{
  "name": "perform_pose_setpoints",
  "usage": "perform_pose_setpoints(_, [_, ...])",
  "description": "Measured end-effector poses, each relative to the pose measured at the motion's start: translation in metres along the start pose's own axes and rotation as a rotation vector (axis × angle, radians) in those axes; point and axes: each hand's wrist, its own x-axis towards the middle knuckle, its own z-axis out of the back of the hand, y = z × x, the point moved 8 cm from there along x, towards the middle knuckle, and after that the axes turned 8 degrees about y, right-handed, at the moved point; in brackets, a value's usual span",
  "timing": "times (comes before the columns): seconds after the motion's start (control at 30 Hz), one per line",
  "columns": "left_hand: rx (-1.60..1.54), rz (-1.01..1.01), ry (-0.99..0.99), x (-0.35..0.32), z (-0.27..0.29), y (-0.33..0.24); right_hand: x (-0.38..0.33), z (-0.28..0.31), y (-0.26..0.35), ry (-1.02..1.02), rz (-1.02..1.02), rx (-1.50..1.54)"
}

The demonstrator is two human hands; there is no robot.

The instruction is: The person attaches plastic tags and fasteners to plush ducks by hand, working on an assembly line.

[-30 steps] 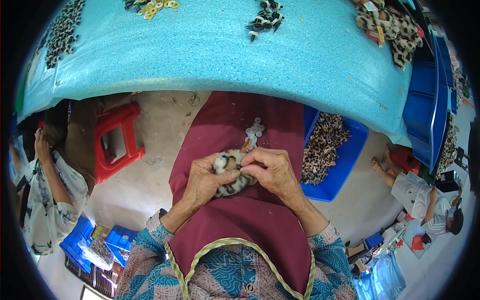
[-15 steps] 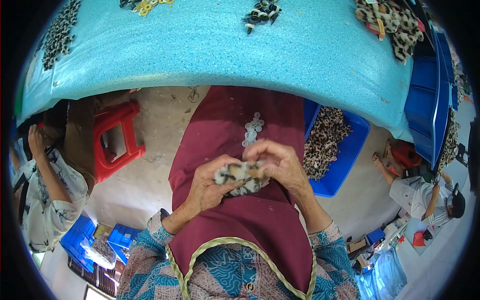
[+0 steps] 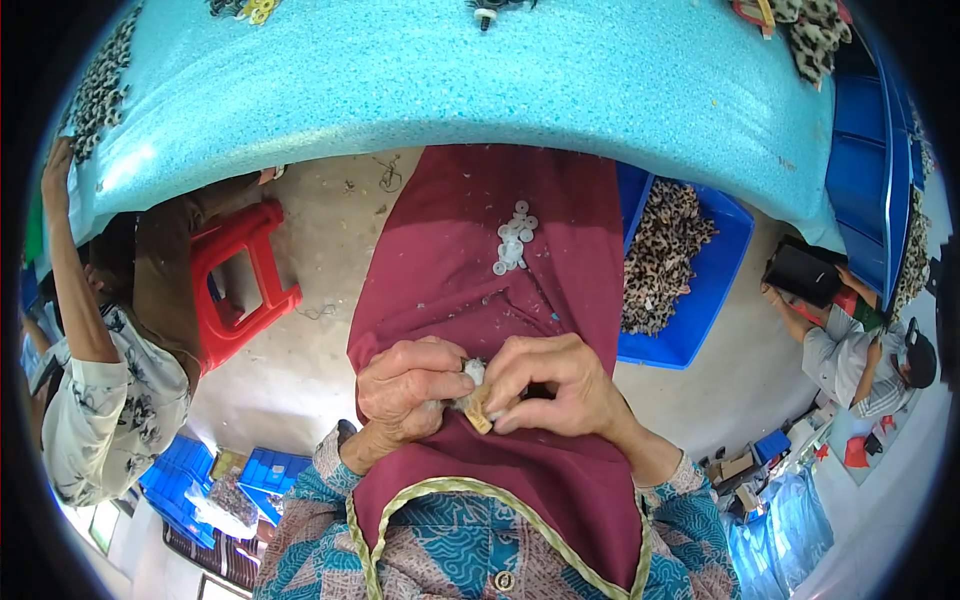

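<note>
Over my apron-covered lap, both hands hold a small furry plush piece [image 3: 474, 404], mostly hidden by my fingers. A pale fluffy bit and a tan flap show between them. My left hand [image 3: 410, 390] is closed round its left side, thumb on the pale fur. Fingers of my right hand [image 3: 562, 386] pinch it at the tan flap. Farther up on the maroon apron [image 3: 410, 270] lies a loose cluster of white plastic washers [image 3: 513, 238], apart from both hands.
A turquoise-covered table [image 3: 480, 90] curves ahead, with dark small pieces [image 3: 100, 95] and spotted plush pieces [image 3: 812, 45] on it. A blue bin [image 3: 715, 270] of spotted pieces stands right of my lap; a red stool [image 3: 245, 280] stands left. Co-workers sit on both sides.
My hands came closer to my body. The plush piece, earlier showing spotted fur, is now bunched up with a tan part out. The left co-worker's hand has reached the table's dark pieces.
</note>
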Motion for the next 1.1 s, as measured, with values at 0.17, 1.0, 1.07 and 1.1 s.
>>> perform_pose_setpoints(0.17, [0.021,-0.009,0.029,0.002,-0.003,0.001,-0.011,0.066,-0.070,-0.405,-0.403,0.061])
perform_pose_setpoints(1.0, [0.063,-0.014,0.003,0.007,-0.002,0.001,0.022,0.070,-0.092,-0.235,-0.399,-1.059])
perform_pose_setpoints(1.07, [0.077,-0.017,0.016,0.006,-0.002,0.000,0.024,0.069,-0.100,-0.209,-0.455,-1.084])
perform_pose_setpoints(1.1, [0.072,-0.002,0.014,0.004,-0.002,0.001,0.022,0.070,-0.103,-0.211,-0.453,-1.083])
